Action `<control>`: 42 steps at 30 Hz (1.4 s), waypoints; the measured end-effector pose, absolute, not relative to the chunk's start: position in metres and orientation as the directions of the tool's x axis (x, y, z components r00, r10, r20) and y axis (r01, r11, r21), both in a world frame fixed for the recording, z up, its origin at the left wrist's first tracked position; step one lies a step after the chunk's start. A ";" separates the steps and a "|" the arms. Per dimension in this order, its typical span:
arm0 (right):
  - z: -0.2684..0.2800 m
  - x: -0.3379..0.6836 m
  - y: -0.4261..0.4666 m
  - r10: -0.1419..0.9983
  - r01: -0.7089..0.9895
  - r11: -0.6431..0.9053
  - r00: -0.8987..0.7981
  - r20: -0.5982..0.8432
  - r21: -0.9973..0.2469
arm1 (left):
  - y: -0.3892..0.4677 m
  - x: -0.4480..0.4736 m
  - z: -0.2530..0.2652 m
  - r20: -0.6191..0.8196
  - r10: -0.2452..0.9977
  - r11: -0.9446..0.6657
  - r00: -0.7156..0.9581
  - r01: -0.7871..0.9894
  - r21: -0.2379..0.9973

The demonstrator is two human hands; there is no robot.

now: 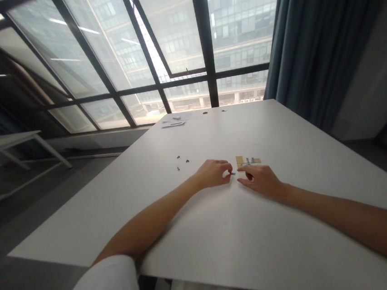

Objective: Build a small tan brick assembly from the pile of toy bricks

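Observation:
My left hand (214, 172) rests on the white table (222, 233) with thumb and forefinger pinched on a tiny dark part (232, 173). My right hand (260, 179) lies just to its right, fingers curled, fingertips almost meeting the left hand's; whether it touches the part I cannot tell. Right behind my right hand sits a small yellow-brown board (247, 160) with dark bits on it.
Three tiny dark parts (182, 160) lie scattered left of my left hand. At the table's far edge are papers (174, 121) and two small dark objects (213, 112). A big window stands behind, a curtain (320, 41) at right, another white table (5, 142) at left.

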State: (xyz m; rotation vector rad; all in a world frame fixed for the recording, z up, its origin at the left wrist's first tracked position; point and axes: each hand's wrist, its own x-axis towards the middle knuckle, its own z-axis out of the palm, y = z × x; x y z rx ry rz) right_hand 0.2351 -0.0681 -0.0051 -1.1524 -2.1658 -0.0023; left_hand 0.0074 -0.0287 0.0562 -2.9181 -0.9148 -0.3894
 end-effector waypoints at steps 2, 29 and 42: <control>-0.005 0.235 -0.067 0.731 0.736 0.616 -0.402 0.552 -0.279 | -0.031 0.011 0.043 0.283 0.554 -0.820 0.783 0.571 0.025; -0.006 0.235 -0.065 0.667 0.672 0.684 -0.417 0.617 -0.284 | -0.032 0.011 0.008 0.541 0.523 -0.837 0.659 0.519 0.177; -0.007 0.235 -0.065 0.658 0.670 0.687 -0.409 0.632 -0.282 | -0.031 0.011 0.009 0.533 0.532 -0.834 0.658 0.518 0.192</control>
